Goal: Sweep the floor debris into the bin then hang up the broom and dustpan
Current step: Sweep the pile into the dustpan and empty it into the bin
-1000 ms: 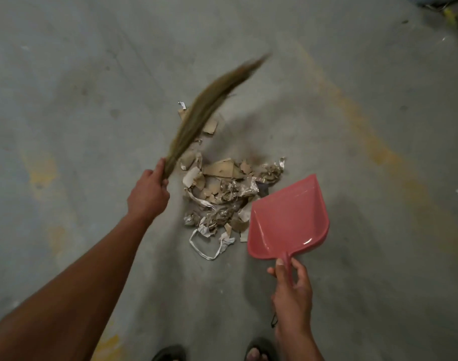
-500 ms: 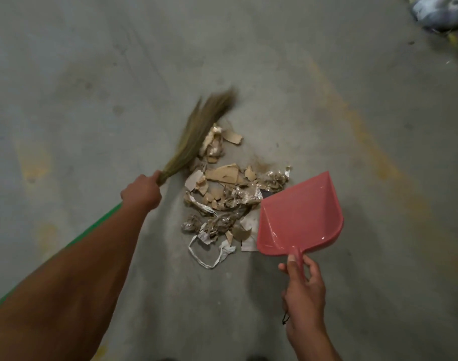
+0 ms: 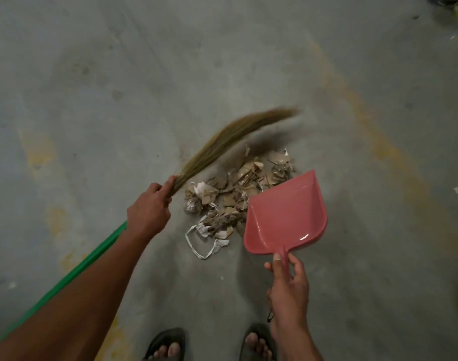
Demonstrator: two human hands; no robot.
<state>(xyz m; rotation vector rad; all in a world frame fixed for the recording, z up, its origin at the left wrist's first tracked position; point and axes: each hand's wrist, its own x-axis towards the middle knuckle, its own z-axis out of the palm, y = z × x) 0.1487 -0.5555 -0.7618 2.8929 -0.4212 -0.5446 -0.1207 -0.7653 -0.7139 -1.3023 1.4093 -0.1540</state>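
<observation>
1. Grey concrete floor (image 3: 92, 74) with faded yellow stains fills the view.
2. At 8 o'clock, the left hand (image 3: 148, 211) has its fingers clamped on a green-handled grass broom (image 3: 222, 144), bristles blurred and slanting toward 1 o'clock.
3. At centre lies a pile of torn cardboard and crumpled paper debris (image 3: 230, 199).
4. Touching the pile's 4 o'clock edge, a pink plastic dustpan (image 3: 285, 217); the right hand (image 3: 288, 290) grips its handle, fingers curled round it.
5. At 6 o'clock, two dark sandals (image 3: 165, 342).

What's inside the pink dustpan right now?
Nothing visible: the dustpan pan looks bare, just glare. The debris pile lies on the floor beside its left edge; whatever sits under the pan is hidden.
</observation>
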